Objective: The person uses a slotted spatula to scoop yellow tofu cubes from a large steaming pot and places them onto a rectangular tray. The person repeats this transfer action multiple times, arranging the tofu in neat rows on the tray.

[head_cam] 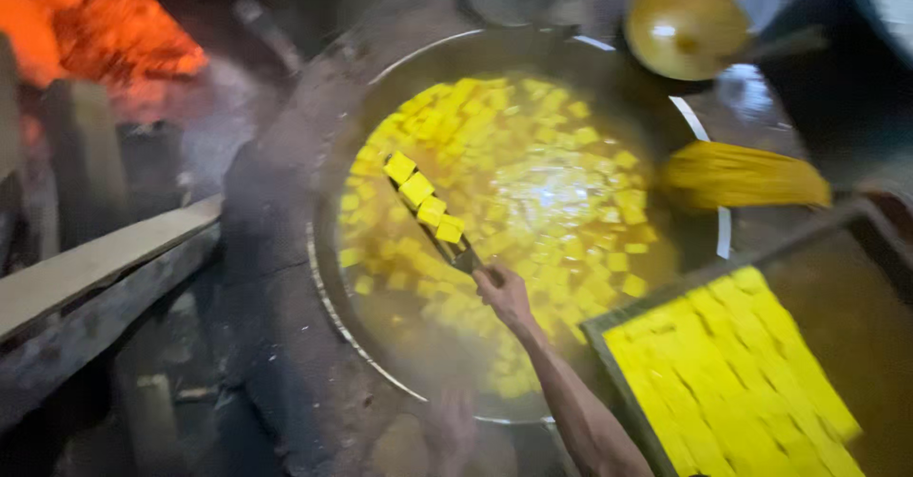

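Your right hand (502, 292) clamps a flat spatula (447, 239) lifting four yellow cubes (423, 196) above the pan (328, 249), frame centre; next, keep it level; left hand (449, 429) blurred, grip unclear

Single head cam, looks steeply down over wok (380, 87), pretty close, slightly tilted. Tray (609, 339) cut off bottom right, fire (114, 30) glow top left. No second view.
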The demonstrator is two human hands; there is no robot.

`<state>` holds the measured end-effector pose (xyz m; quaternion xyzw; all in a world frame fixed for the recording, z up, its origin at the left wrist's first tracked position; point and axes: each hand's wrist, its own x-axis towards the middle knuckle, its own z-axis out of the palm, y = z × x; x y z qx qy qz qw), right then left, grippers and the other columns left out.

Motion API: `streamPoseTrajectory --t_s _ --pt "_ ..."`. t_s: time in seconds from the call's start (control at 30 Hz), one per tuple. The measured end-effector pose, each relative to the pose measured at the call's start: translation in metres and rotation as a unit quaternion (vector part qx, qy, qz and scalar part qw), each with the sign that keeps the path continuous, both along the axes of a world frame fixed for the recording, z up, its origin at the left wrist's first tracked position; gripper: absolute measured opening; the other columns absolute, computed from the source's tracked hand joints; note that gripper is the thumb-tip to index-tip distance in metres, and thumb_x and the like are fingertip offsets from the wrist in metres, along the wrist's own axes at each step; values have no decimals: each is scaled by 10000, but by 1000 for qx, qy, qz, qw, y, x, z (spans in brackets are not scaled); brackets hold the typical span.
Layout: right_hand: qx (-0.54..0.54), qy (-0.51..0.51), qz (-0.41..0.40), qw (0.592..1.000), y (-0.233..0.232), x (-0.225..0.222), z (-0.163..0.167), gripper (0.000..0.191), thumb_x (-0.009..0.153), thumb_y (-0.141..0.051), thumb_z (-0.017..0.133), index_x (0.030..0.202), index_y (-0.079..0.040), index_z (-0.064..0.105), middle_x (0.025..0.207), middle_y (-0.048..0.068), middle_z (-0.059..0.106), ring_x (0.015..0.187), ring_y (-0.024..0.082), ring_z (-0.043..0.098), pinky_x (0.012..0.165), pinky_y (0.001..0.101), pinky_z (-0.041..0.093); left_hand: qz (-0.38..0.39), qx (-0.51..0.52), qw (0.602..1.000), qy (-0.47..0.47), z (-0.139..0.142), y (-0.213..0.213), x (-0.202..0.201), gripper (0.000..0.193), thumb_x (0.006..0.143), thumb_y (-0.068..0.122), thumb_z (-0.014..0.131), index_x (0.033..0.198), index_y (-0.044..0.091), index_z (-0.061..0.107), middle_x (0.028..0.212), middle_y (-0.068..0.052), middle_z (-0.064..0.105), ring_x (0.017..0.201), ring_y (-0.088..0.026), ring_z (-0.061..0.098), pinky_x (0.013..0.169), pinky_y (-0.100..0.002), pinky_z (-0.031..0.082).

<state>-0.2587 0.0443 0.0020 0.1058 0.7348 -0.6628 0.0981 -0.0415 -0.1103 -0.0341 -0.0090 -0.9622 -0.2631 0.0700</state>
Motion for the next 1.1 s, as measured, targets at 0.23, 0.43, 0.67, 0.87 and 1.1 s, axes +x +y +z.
streamPoseTrajectory --t_s 0.23,0.43,0.67,0.87,1.1 --pt "154 49 -85 983 170 167 97 337 946 -350 734 1050 -31 765 751 57 754 639 109 679 614 290 546 104 59 972 -202 22 15 33 352 1052 370 501 1049 70 685 905 -131 640 749 -272 601 635 -452 531" --pt "268 -4 -203 942 354 387 143 340 926 -387 712 1112 -111 782 796 53 778 621 139 697 593 301 558 -34 36 999 -3 31 75 63 243 1003 244 642 1090 19 665 990 -152 653 885 -304 639 748 -443 541" --pt "420 -127 -264 859 511 613 143 516 922 -529 676 1174 -88 768 1003 119 789 852 221 744 749 378 579 -149 243 958 13 94 224 94 258 1009 163 595 1210 24 676 1124 -165 718 1010 -285 695 865 -412 556" --pt "624 -154 -43 765 607 664 128 440 970 -377 519 1334 -297 752 1093 96 753 784 254 706 667 398 593 -221 208 953 -18 137 320 119 240 991 158 613 1176 33 699 1064 -151 726 938 -296 700 804 -399 554" --pt "606 -188 -150 758 660 654 159 473 1015 -565 613 1190 -146 744 1037 96 785 902 243 745 826 417 604 -274 241 931 -26 108 385 133 261 952 166 664 1181 49 704 1026 -137 738 900 -269 719 815 -378 569"
